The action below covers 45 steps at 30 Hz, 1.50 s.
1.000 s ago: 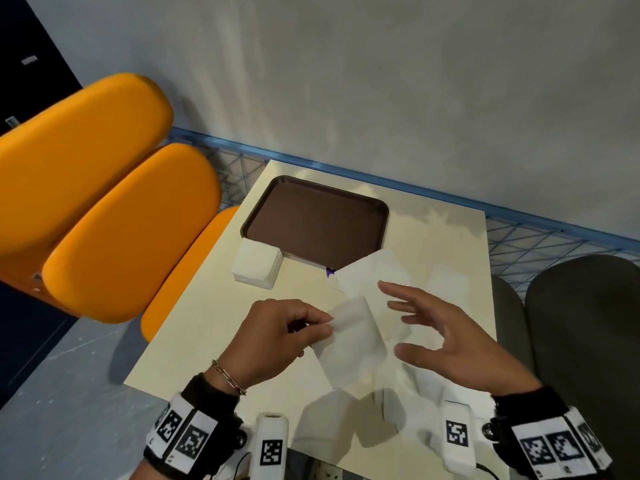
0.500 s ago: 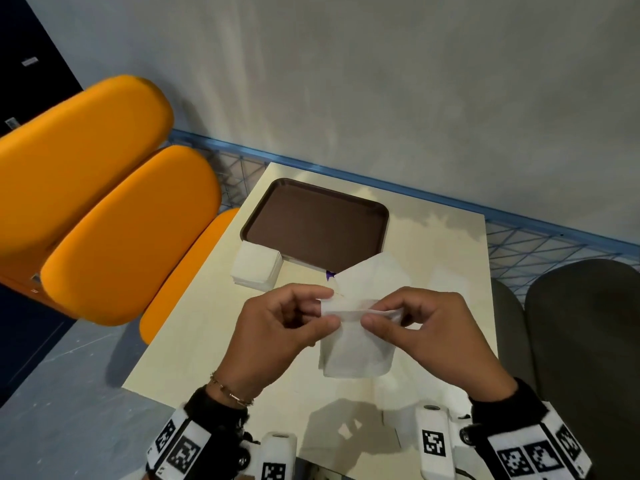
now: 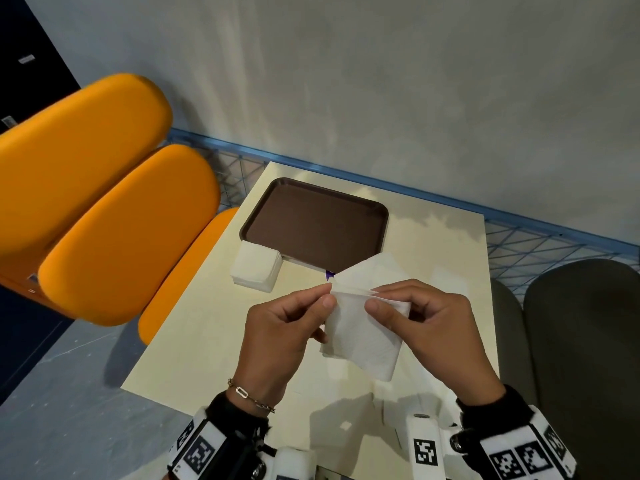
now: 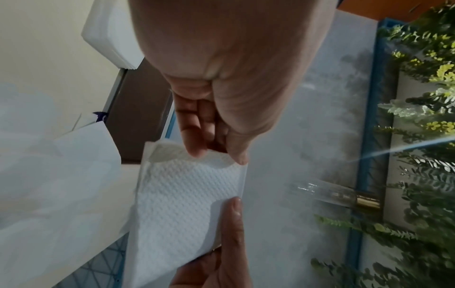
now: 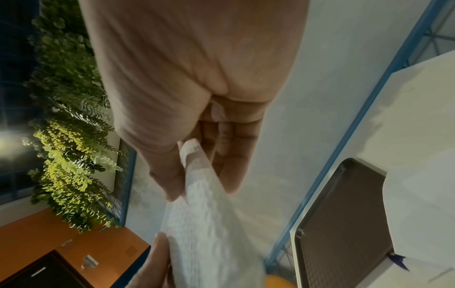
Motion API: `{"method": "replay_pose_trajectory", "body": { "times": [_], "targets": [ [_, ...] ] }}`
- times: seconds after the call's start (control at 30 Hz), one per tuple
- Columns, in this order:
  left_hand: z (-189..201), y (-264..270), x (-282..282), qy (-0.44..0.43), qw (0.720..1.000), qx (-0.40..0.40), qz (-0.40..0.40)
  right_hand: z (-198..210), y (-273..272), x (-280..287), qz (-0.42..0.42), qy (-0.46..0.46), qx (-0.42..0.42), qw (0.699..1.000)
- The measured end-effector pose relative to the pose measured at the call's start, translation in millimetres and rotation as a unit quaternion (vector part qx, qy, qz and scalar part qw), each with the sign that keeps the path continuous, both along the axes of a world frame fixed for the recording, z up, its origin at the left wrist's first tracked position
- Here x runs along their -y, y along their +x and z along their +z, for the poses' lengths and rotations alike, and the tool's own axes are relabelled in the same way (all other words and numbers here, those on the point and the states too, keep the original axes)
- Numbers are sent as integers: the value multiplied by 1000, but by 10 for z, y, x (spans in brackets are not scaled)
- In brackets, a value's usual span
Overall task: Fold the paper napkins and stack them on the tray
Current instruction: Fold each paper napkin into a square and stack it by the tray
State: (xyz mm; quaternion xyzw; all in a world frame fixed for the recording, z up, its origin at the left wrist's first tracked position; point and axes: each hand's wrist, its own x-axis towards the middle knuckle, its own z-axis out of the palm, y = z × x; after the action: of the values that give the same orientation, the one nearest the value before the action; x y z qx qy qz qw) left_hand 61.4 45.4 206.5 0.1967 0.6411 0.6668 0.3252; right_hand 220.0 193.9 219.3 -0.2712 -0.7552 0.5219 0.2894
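both hands pinch one white napkin (image 3: 360, 336) by its top edge above the table (image 3: 194, 348), left hand (image 3: 277, 336) and right hand (image 3: 427, 327) each with thumb against forefinger.

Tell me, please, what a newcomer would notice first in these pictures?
First, the white napkin held above the table, its top edge pinched by the left hand and right hand. Next, the brown tray at the table's far side, with nothing on it, and a napkin stack at its near left corner. Two orange chairs stand to the left.
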Motion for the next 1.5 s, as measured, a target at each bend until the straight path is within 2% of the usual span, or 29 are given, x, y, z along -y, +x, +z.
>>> {"method": "replay_pose_trajectory", "body": {
  "times": [0.17,0.8,1.33,1.5],
  "targets": [
    [-25,4,3,-17,999,-33,-22,-23,-8,15,-15,-4,4,1000],
    [-15,-58,30,-28,999,-29,-13,-42,-114,92,-15,-10,1,1000],
    [-100,-130,53,-57,990,-124,-31,-86,-128,95,-17,-47,31,998],
    [-95,-121,30,-50,992,-109,-22,-90,-106,77,-13,-46,37,998]
  ]
}}
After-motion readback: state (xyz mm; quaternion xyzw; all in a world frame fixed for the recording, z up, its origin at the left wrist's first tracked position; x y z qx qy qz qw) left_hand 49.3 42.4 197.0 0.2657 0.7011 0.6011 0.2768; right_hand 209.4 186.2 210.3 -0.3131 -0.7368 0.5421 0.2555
